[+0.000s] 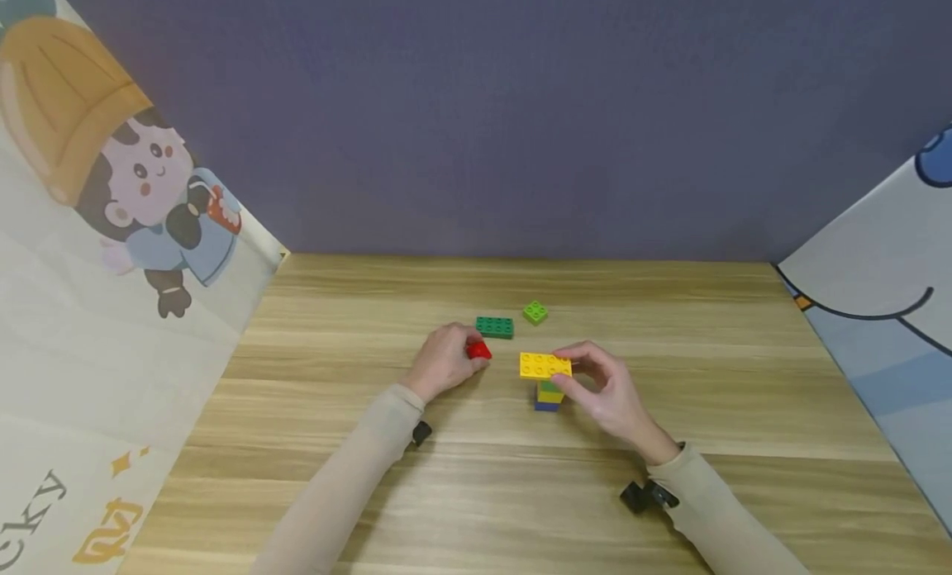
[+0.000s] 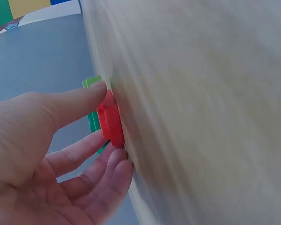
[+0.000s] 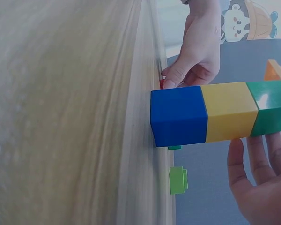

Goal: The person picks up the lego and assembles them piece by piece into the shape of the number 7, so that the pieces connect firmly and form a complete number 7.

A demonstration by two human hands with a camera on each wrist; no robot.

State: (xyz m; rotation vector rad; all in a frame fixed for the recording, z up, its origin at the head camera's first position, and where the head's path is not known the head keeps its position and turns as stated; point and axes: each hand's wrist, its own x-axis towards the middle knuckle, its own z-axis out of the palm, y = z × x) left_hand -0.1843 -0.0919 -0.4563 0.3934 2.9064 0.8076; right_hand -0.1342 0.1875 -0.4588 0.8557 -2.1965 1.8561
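My left hand pinches a small red brick low at the tabletop, thumb on one side and fingers on the other. In the left wrist view the red brick shows between thumb and fingertips. To the right stands an upright tower with a blue brick at the bottom, a yellow brick above it and a green brick higher still. A long yellow eight-stud brick lies across the tower's top, jutting out to the left. My right hand grips its right end between thumb and fingers.
A dark green eight-stud brick lies just beyond the red one. Farther back is a light green four-stud brick. The wood-grain table ends at a dark blue panel, with printed cartoon panels at both sides.
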